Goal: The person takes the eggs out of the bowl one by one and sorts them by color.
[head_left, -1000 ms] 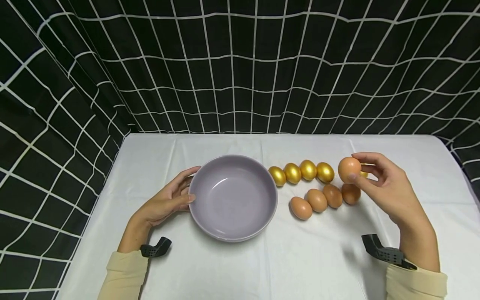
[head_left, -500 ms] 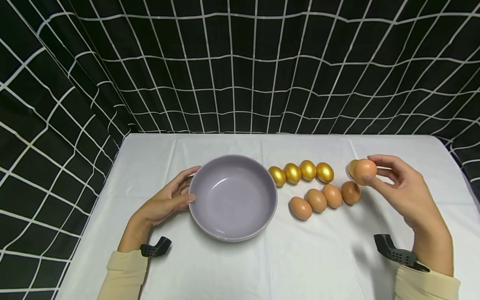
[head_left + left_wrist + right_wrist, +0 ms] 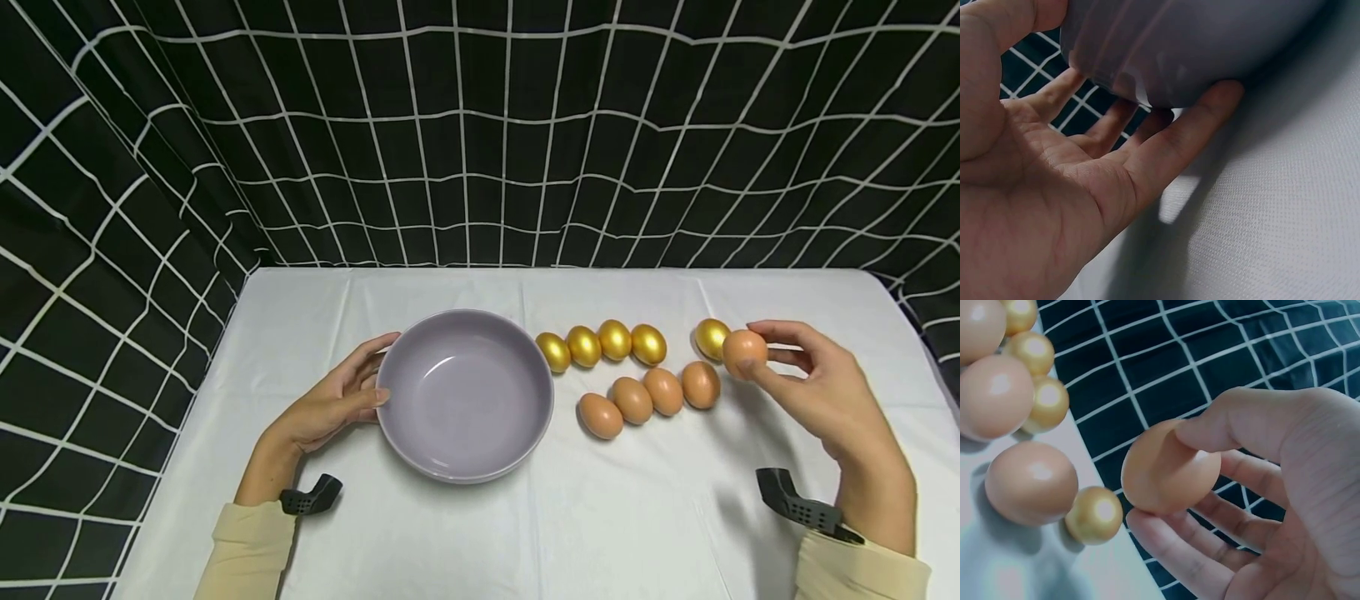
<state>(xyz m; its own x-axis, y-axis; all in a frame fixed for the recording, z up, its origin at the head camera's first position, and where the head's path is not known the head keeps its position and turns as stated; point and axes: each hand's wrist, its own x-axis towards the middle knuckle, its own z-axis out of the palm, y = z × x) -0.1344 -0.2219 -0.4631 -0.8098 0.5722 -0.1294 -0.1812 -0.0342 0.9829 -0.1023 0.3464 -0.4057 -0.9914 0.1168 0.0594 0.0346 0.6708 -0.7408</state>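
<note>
On the left, my left hand holds a lavender bowl by its side, thumb at the rim. In the left wrist view, fingertips touch the outer wall of the bowl. Over at the right, my right hand pinches a brown egg between thumb and fingers. The right wrist view has this egg raised off the white cloth. A lone gold egg lies just left of it. Nearby, a brown egg ends a row of several brown eggs.
Several gold eggs form a second row behind the brown eggs, right of the bowl. White cloth covers the table. A black curtain with a white grid rises behind and at the left.
My right hand has carried the brown egg to the right and slightly nearer, uncovering the lone gold egg. The left hand and bowl stay where they were.
</note>
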